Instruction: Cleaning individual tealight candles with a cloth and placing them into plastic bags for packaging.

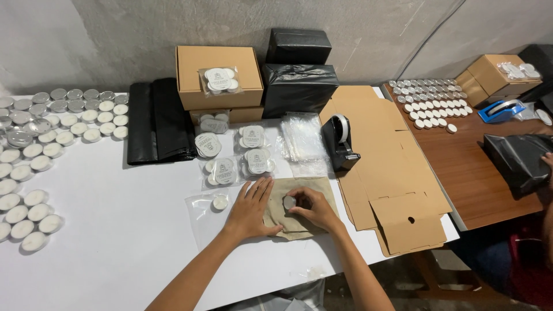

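Observation:
My left hand [249,208] lies flat, fingers spread, on the left edge of a brown cloth [304,227] on the white table [115,230]. My right hand [314,208] pinches a small white tealight candle [288,201] over the cloth's middle. To the left of my left hand a clear plastic bag [201,216] holds one tealight [219,202]. Just beyond my hands lie several sealed bags of tealights with round labels [253,161].
Loose tealights [34,167] cover the table's left side. Black plastic bags [158,121], brown cartons [218,75], black wrapped parcels [299,86], a tape dispenser [340,144] and flat cardboard [386,173] stand behind and right. Another person's hand [547,164] holds a black bag at the wooden table [461,173].

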